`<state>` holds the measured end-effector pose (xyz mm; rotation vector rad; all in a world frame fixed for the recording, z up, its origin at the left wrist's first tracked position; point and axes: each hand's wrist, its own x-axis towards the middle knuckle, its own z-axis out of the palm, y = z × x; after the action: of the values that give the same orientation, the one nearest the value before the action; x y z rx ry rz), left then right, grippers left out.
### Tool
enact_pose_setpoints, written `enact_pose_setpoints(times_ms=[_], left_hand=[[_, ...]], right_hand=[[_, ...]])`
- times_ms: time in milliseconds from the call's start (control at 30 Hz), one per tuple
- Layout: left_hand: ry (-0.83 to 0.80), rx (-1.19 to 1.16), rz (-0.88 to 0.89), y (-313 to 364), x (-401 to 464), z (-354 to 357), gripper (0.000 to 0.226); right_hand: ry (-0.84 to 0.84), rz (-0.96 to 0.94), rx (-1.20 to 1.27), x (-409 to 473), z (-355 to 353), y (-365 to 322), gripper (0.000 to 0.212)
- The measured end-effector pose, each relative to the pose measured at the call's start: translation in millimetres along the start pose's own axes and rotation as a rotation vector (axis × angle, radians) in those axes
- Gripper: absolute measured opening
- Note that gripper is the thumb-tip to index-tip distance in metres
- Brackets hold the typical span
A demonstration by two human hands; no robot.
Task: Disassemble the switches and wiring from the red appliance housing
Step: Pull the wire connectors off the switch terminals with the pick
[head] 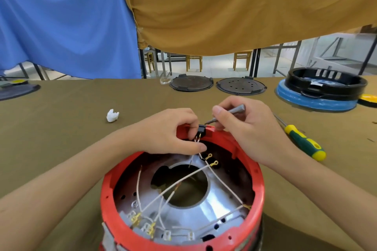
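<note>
The red appliance housing (255,199) stands open side up on the table in front of me, with a shiny metal dish inside. White wires (183,181) with brass terminals cross its inside. A small black switch (201,131) sits at the far rim. My left hand (173,132) pinches the switch and its wires from the left. My right hand (246,128) grips a grey metal tool (230,112), whose tip touches the switch from the right.
A green and yellow screwdriver (304,141) lies right of the housing. A white plastic piece (112,115) lies at the left. Two dark round plates (190,83) (240,86) and a black ring on a blue base (324,87) stand at the table's far side.
</note>
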<state>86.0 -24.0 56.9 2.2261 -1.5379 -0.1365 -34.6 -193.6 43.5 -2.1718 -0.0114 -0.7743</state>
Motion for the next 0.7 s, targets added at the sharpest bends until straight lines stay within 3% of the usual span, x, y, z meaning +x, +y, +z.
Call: enact_pose_setpoints(times_ms=[200,367,467,700], left_hand=[[-0.09,0.028,0.024,6,3,-8,0.03],[0.052,0.089,-0.115,16,-9,4,0.034],[0.17,0.149,-0.135,20,-15,16,0.022],[0.253,0.123,-0.175,22,-15,26,0.015]], right_hand=[[0.109,-0.023,-0.034,-9,9,1,0.029],[0.102,-0.03,0.03,-11,10,3,0.027],[0.101,-0.027,0.044,-11,12,4,0.027],[0.092,-0.011,0.062,-9,13,5,0.027]])
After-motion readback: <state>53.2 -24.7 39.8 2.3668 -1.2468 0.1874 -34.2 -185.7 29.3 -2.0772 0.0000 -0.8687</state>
